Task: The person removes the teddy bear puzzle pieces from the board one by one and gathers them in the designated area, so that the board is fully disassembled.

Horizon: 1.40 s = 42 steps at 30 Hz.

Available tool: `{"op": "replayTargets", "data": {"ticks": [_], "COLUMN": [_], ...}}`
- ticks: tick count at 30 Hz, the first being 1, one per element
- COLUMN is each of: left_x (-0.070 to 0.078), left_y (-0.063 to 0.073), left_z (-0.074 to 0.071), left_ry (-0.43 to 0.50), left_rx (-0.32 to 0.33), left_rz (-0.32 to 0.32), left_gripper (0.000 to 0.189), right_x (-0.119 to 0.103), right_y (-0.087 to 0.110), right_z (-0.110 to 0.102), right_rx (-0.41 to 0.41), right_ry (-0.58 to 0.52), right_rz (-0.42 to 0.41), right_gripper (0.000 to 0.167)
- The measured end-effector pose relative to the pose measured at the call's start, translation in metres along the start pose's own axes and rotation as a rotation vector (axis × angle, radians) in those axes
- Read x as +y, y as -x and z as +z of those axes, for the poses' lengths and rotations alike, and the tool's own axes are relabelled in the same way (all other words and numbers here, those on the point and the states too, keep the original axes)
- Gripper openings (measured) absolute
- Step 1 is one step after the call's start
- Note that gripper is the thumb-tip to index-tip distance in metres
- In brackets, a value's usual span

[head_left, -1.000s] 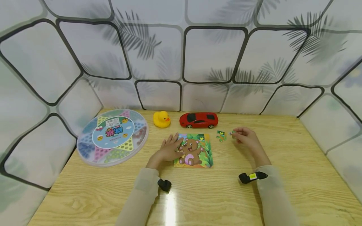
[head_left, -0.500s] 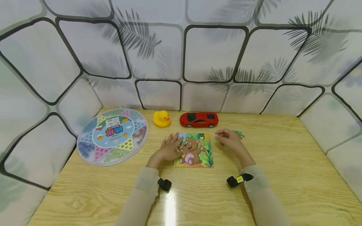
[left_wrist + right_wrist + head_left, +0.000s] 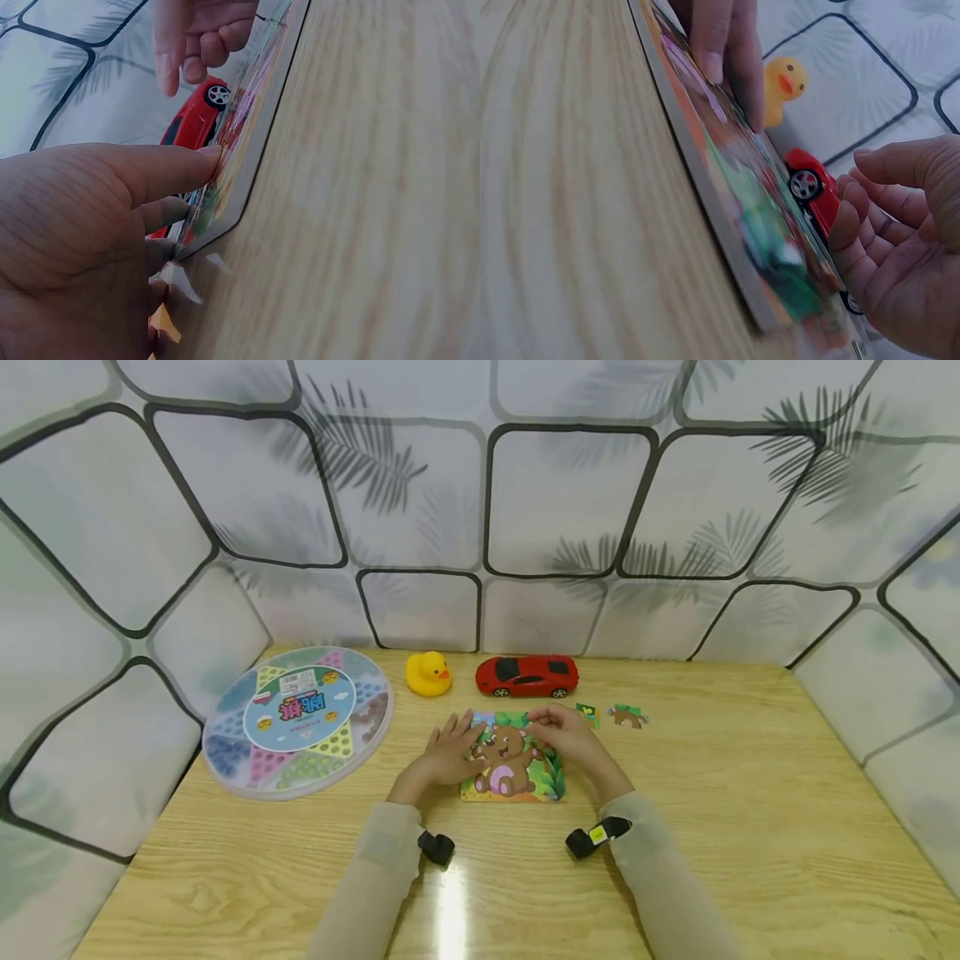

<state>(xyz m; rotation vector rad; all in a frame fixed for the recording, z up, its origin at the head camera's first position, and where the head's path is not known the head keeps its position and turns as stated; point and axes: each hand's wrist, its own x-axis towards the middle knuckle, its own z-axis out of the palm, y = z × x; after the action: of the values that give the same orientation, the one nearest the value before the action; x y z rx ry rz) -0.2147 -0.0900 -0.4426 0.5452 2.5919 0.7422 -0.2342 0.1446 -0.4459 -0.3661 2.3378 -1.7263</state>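
Observation:
A square jigsaw puzzle [image 3: 510,772] with a brown bear picture lies flat on the table in the head view. My left hand [image 3: 444,755] rests on its left part with straight fingers, and in the left wrist view the thumb [image 3: 180,169] lies on the picture. Over the upper right part hovers my right hand [image 3: 568,732]. Its fingers are loosely curled, and the thumb [image 3: 892,161] stands apart from them in the right wrist view, with nothing seen between. Right of the board lie a green puzzle piece [image 3: 588,714] and a brown-and-green puzzle piece [image 3: 628,717].
Behind the puzzle stand a red toy car [image 3: 527,677] and a yellow rubber duck [image 3: 428,674]. A round Chinese checkers set [image 3: 300,710] lies at the left on the wooden table [image 3: 787,793]. Patterned fabric walls [image 3: 570,510] close off the back and sides.
My right hand has let go of the brown-and-green piece at the right and moved left, past the green piece, to above the puzzle. The left hand has stayed in place.

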Motion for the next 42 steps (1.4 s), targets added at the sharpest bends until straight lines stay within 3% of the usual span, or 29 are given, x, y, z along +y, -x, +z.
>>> {"op": "replayTargets", "data": {"ticks": [12,18,26,33,42], "left_x": [-0.003,-0.002,-0.003,-0.009,-0.013], "left_y": [-0.001,-0.001,-0.001,0.000,0.004], "left_z": [0.000,0.000,-0.001,-0.005,-0.011], "left_ry": [0.004,0.012,0.006,-0.015,0.066], "left_rx": [0.004,0.006,-0.004,-0.011,0.018], "left_rz": [0.001,0.005,0.014,0.054,0.058], "left_gripper": [0.067,0.067,0.067,0.068,0.075], "right_x": [-0.004,-0.002,0.000,0.000,-0.002], "right_y": [-0.020,-0.022,-0.023,-0.022,-0.022], "right_z": [0.032,0.038,0.043,0.046,0.047], "right_rx": [-0.025,-0.015,0.009,0.026,0.026], "right_ry": [0.029,-0.002,0.052,0.090,0.195], "right_rz": [0.054,0.104,0.146,0.152,0.120], "right_gripper": [0.027,0.024,0.018,0.024,0.037]}}
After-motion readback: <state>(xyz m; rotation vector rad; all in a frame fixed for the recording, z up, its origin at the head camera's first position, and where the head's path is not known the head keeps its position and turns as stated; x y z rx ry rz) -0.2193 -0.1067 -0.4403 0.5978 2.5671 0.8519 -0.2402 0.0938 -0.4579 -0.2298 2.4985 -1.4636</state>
